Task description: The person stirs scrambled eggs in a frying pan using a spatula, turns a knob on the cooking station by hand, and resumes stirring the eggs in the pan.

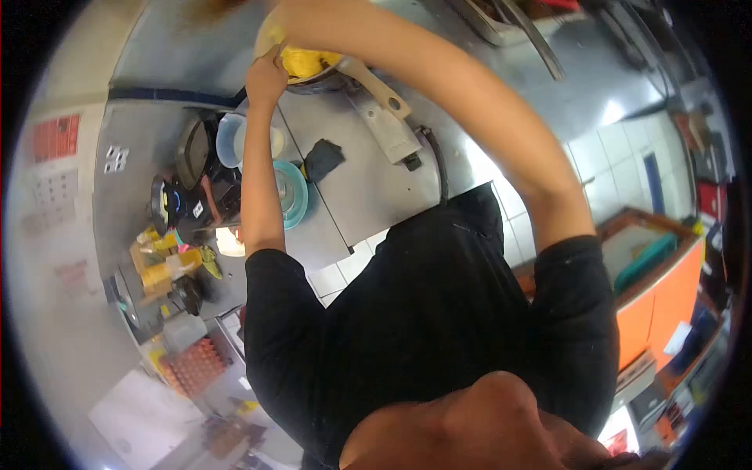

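Observation:
A round pan (317, 83) near the top holds bright yellow food (307, 63). Its long pale handle (377, 88), with a hole at the end, points to the lower right. My left hand (267, 78) is at the pan's left edge, fingers closed round something I cannot make out. Across the top stretches my right arm, bringing my right hand (283, 25) above the pan's far left side; its fingers are smeared and partly hidden. Under the pan handle, a grey metal piece with a black knob (389, 133) juts out over the steel counter (368, 200).
A dark cloth (323, 160) lies on the counter beside a teal basin (293, 196) and a pale blue bowl (230, 141). Further left, a lit burner (164, 205) and a person's arm (210, 200) show. Egg trays (196, 366) stand lower left; an orange cabinet (662, 305) is at right.

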A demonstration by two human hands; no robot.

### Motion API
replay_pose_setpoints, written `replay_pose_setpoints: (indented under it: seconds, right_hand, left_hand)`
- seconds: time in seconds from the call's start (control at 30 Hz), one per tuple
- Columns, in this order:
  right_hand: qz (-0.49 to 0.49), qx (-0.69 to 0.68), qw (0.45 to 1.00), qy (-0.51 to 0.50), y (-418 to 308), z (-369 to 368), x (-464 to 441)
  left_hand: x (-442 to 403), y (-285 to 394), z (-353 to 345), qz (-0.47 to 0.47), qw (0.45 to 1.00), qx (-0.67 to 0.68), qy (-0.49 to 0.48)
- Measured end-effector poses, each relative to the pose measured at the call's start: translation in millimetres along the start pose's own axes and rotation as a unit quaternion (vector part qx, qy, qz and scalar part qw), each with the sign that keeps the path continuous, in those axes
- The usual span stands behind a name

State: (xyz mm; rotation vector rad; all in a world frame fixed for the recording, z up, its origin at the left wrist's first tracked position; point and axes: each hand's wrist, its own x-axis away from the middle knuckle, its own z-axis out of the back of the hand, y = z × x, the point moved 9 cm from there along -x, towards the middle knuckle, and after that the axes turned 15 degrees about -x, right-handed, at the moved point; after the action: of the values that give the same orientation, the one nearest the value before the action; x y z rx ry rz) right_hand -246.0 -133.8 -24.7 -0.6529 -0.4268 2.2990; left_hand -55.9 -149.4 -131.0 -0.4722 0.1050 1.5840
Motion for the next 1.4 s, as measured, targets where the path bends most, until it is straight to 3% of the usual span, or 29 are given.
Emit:
replay_pose_setpoints:
  seconds: [0.1,0.13,0.2,0.23,0.27,0.3,0.37,0.57,0.77,0.97,1.07,1.17,1.27,1.4]
  right_hand:
    - [-0.192,-0.093,0.971,-0.107,104.4,-69.1,61.9]
    - [-0.248,-0.147,0.951,-0.115,132.0,-104.4,87.4]
    - [-0.256,-0.204,0.939,-0.105,152.4,-162.1,111.4]
    - [-0.294,-0.295,0.904,-0.097,150.3,-179.5,116.0]
    - [-0.329,-0.382,0.859,-0.087,143.5,-192.5,122.6]
    - [-0.36,-0.464,0.806,-0.076,137.6,-200.6,127.1]
    - [-0.342,-0.458,0.819,-0.059,124.9,-197.4,123.8]
    - [-0.319,-0.435,0.841,-0.038,114.4,-186.0,117.5]
    - [-0.324,-0.448,0.832,-0.042,114.0,-191.1,120.0]
    - [-0.326,-0.453,0.829,-0.04,115.4,-190.5,118.5]
    - [-0.325,-0.45,0.831,-0.038,114.1,-192.2,119.0]
    - [-0.315,-0.446,0.837,-0.036,113.4,-189.7,118.1]
    - [-0.308,-0.44,0.842,-0.035,114.8,-190.3,117.0]
    - [-0.29,-0.451,0.844,-0.022,118.3,-195.4,117.4]
  left_hand:
    - [13.7,-37.3,52.9,0.044,0.994,-0.022,-0.101]
    - [22.1,-40.9,75.9,0.004,0.995,-0.052,-0.081]
    - [34.1,-44.6,114.8,-0.03,0.994,-0.075,-0.075]
    - [38.5,-42.0,128.6,-0.051,0.992,-0.086,-0.072]
    - [43.0,-45.5,122.7,-0.045,0.976,-0.15,-0.149]
    - [43.8,-42.8,120.6,-0.056,0.973,-0.164,-0.155]
    - [51.6,-38.2,103.6,-0.079,0.964,-0.192,-0.168]
    - [15.1,-52.4,23.1,-0.054,0.978,-0.184,-0.076]
    - [7.0,-47.3,15.5,-0.069,0.99,-0.124,0.002]
    - [34.5,-71.9,66.1,0.087,0.992,-0.034,-0.085]
    - [21.0,-94.0,25.7,0.139,0.974,-0.035,-0.176]
    - [-4.2,-84.5,5.1,0.189,0.976,-0.004,-0.11]
    - [-44.7,-84.4,-70.5,0.15,0.972,0.025,-0.18]
    - [-66.3,-55.2,-95.9,0.027,0.986,0.058,-0.151]
